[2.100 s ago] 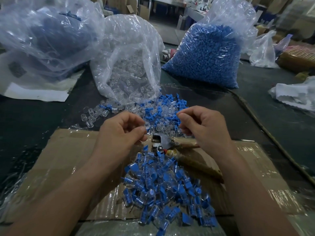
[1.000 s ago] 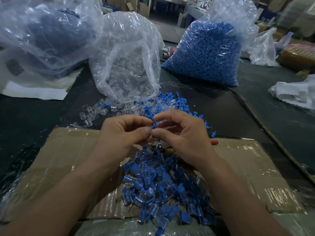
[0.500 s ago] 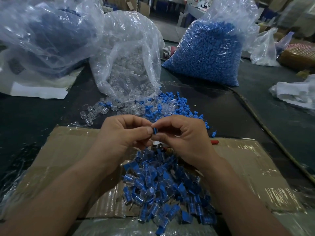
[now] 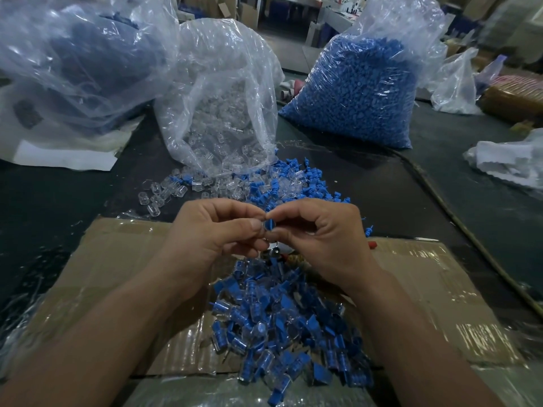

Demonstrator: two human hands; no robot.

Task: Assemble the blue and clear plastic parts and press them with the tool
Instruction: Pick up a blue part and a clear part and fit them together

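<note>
Nearest the viewer, a heap of joined blue and clear pieces [image 4: 282, 333] is spread over a taped cardboard sheet [image 4: 117, 259] laid on a dark table [image 4: 382, 186]. Two bare forearms are stretched forward on either side of the heap. Above its far edge the left hand [image 4: 211, 230] and the right hand [image 4: 320, 239] are brought together, fingertip to fingertip. The fingers of both hands are curled in, and a small blue part [image 4: 268, 224] is pinched between the thumb and forefinger of each. Whether a clear part is held with it cannot be told. Just below the hands, a metal tool [image 4: 276, 254] is partly seen on the cardboard, mostly covered by the right hand. Beyond the cardboard, loose clear and blue parts [image 4: 279, 183] are scattered together on the table. Behind these, an open bag of clear parts [image 4: 223, 113] is slumped with its mouth towards the scatter. To its right a full bag of blue parts [image 4: 361, 92] is stood upright. At far left a large crumpled bag with dark blue contents [image 4: 73, 63] is seen, and pale plastic wrapping [image 4: 511, 163] is lying at the right edge.
</note>
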